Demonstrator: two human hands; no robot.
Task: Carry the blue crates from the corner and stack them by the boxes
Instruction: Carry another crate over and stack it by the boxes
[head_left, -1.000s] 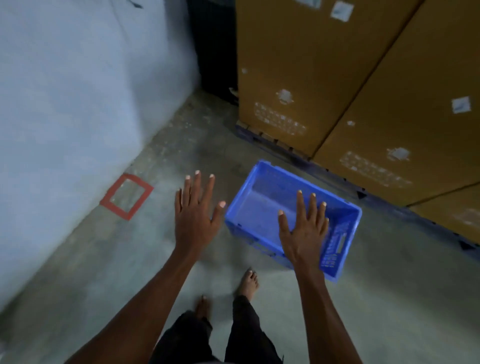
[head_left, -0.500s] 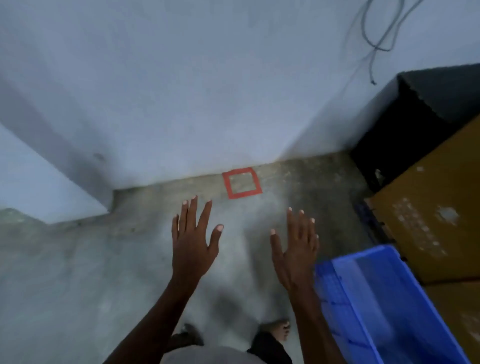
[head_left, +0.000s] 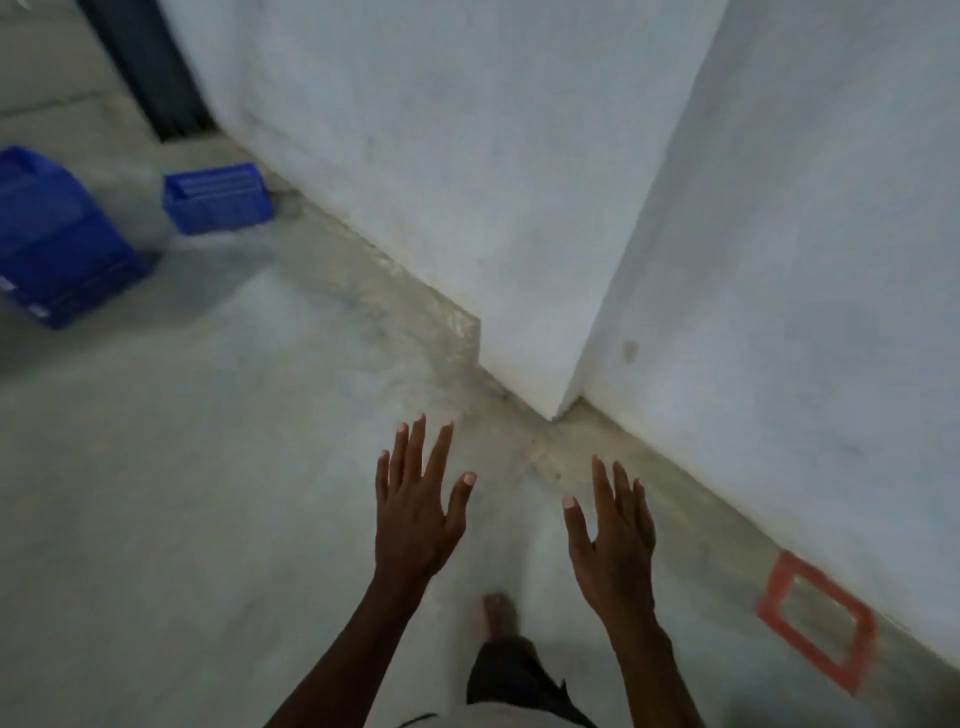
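A bare storeroom or warehouse space; the floor (head_left: 218, 467) is rough grey concrete, stained along the wall foot; plain whitewashed walls (head_left: 467, 156) meet at a jutting corner at 12 o'clock; blue plastic crates (head_left: 57, 244) sit on the floor at 10 o'clock; a red tape square (head_left: 815, 618) marks the floor at 4 o'clock.

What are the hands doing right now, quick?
Left hand: open, fingers spread, holding nothing.
Right hand: open, fingers spread, holding nothing.
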